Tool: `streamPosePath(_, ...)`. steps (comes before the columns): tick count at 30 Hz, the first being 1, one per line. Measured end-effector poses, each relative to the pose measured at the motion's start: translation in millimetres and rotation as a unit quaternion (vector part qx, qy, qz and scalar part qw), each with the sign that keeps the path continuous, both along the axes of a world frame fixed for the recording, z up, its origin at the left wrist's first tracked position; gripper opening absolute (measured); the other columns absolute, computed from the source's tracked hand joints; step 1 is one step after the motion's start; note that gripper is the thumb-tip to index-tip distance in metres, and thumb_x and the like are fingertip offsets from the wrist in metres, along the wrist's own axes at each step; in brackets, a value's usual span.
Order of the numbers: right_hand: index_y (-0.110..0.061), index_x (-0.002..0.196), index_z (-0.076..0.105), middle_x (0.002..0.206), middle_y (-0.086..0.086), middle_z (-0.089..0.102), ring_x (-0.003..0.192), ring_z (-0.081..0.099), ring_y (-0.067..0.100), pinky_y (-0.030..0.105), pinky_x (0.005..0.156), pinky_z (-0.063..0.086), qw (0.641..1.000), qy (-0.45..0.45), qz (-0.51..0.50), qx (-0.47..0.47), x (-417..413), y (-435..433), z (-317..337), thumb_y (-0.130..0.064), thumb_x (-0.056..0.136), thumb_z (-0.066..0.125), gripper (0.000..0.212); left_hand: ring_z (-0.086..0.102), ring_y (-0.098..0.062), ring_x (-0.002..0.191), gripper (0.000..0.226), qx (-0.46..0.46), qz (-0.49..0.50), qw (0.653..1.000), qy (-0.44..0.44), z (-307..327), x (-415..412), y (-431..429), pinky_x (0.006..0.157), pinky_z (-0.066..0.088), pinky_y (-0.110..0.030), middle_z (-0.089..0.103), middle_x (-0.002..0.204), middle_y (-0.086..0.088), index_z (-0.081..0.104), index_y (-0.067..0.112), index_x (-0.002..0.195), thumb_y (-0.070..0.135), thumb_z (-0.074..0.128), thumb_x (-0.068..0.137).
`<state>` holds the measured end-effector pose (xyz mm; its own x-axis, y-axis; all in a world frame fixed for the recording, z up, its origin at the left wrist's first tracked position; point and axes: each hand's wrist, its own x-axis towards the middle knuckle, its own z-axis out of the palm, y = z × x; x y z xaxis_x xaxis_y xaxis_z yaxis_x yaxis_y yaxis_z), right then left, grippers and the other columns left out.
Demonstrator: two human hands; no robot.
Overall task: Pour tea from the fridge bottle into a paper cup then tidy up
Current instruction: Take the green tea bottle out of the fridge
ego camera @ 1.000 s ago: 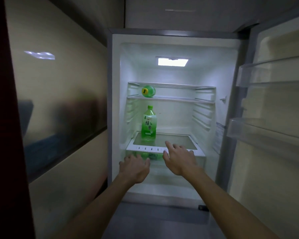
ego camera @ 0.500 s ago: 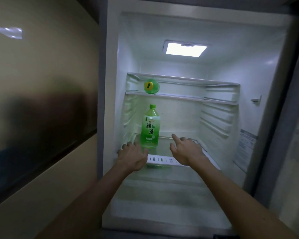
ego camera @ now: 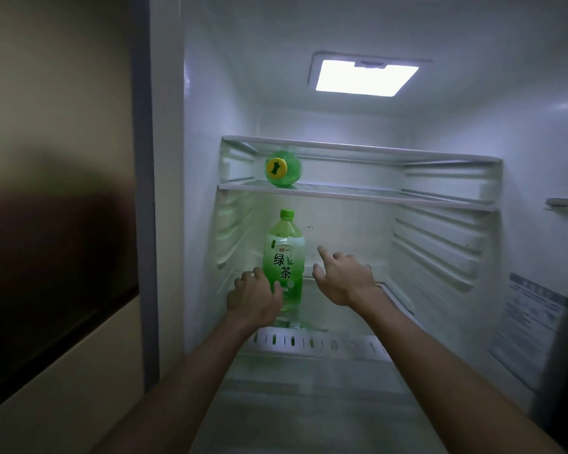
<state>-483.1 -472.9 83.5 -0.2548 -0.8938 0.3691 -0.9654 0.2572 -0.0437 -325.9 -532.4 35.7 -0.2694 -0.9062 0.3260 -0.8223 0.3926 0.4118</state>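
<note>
A green tea bottle [ego camera: 284,257] with a green cap stands upright on the lower glass shelf [ego camera: 345,286] of the open fridge. My left hand [ego camera: 254,298] reaches its lower left side, thumb across the front of the bottle and fingers curling round it, apparently touching. My right hand [ego camera: 341,275] hovers just right of the bottle with fingers spread, a small gap between them. No paper cup is in view.
A second green bottle [ego camera: 282,168] lies on its side on the upper shelf [ego camera: 374,194], its cap facing me. The fridge light [ego camera: 366,77] is on. A beige and dark wall panel [ego camera: 56,224] stands to the left of the fridge.
I have moved closer to the fridge. Both hands went forward from the shelf's front edge to the tea bottle, the left one now against it.
</note>
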Motion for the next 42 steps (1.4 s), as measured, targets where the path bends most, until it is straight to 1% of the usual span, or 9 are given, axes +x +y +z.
streamPosePath(6,-0.028,0.155,0.004,0.15,0.014,0.038,0.132,0.043,0.033,0.051,0.102,0.039,0.988,-0.119,0.083,-0.049,-2,-48,3,-0.064,0.096,0.027,0.073,0.053,-0.037,0.111,0.041,0.042,-0.003,0.982,0.187,-5,-19,-15,0.093,0.044,-0.049,0.052,0.129,-0.021,0.038,0.005,0.132,0.031,0.033,0.1)
streamPosePath(11,-0.029,0.155,-0.002,0.16,0.013,0.021,0.142,0.03,0.033,0.054,0.113,0.031,0.948,-0.25,0.167,-0.105,4,-76,0,-0.07,0.089,0.041,0.089,0.04,-0.028,0.134,0.046,0.12,-0.024,0.923,0.364,-5,-30,-16,0.11,0.027,-0.04,0.041,0.149,-0.012,0.039,0.016,0.142,0.032,0.016,0.106)
streamPosePath(14,-0.027,0.156,0.003,0.159,0.012,0.024,0.142,0.032,0.031,0.053,0.113,0.032,0.924,-0.298,0.202,-0.126,6,-88,-4,-0.066,0.087,0.052,0.093,0.031,-0.022,0.142,0.052,0.141,-0.013,0.915,0.377,-7,-31,-24,0.114,0.021,-0.034,0.032,0.156,-0.007,0.032,0.015,0.15,0.035,0.013,0.106)
streamPosePath(24,-0.025,0.146,0.03,0.134,0.013,0.047,0.12,0.05,0.027,0.048,0.103,0.044,0.894,-0.35,0.23,-0.159,5,-98,-8,-0.048,0.084,0.07,0.078,0.037,-0.024,0.139,0.056,0.175,-0.022,0.88,0.44,-8,-30,-23,0.115,0.025,-0.038,0.037,0.153,-0.008,0.033,0.018,0.15,0.043,0.011,0.104)
streamPosePath(27,-0.023,0.144,0.033,0.134,0.011,0.049,0.122,0.049,0.025,0.045,0.104,0.044,0.892,-0.342,0.242,-0.172,3,-92,-4,-0.048,0.082,0.071,0.077,0.042,-0.025,0.136,0.069,0.195,-0.026,0.86,0.47,-15,-32,-33,0.115,0.03,-0.043,0.042,0.15,-0.008,0.038,0.021,0.147,0.059,0.013,0.096)
streamPosePath(30,-0.026,0.141,0.036,0.131,0.009,0.054,0.12,0.052,0.024,0.047,0.101,0.047,0.88,-0.357,0.245,-0.194,1,-84,4,-0.052,0.079,0.072,0.075,0.054,-0.025,0.123,0.094,0.229,-0.032,0.819,0.525,-31,-35,-55,0.109,0.038,-0.048,0.055,0.139,-0.008,0.051,0.02,0.134,0.081,0.014,0.072)
streamPosePath(33,-0.029,0.139,0.037,0.13,0.009,0.056,0.118,0.055,0.025,0.05,0.097,0.05,0.873,-0.364,0.246,-0.21,2,-77,13,-0.065,0.072,0.069,0.082,0.055,-0.025,0.106,0.052,0.292,-0.026,0.748,0.595,4,-26,-19,0.102,0.04,-0.039,0.059,0.111,-0.01,0.051,0.013,0.107,0.051,0.017,0.101)
streamPosePath(36,-0.034,0.136,0.038,0.128,0.007,0.059,0.114,0.059,0.025,0.05,0.093,0.053,0.867,-0.373,0.249,-0.217,5,-71,17,-0.079,0.062,0.064,0.091,0.058,-0.032,0.091,0.052,0.333,-0.036,0.691,0.641,6,-22,-15,0.102,0.042,-0.049,0.061,0.096,-0.015,0.052,0.006,0.086,0.044,0.022,0.104)
streamPosePath(42,-0.029,0.138,0.04,0.127,0.007,0.059,0.11,0.062,0.025,0.05,0.09,0.055,0.859,-0.388,0.251,-0.22,13,-54,15,-0.083,0.056,0.063,0.102,0.059,-0.036,0.087,0.059,0.404,-0.055,0.585,0.702,13,-14,1,0.094,0.046,-0.054,0.062,0.093,-0.023,0.054,-0.001,0.089,0.049,0.025,0.101)
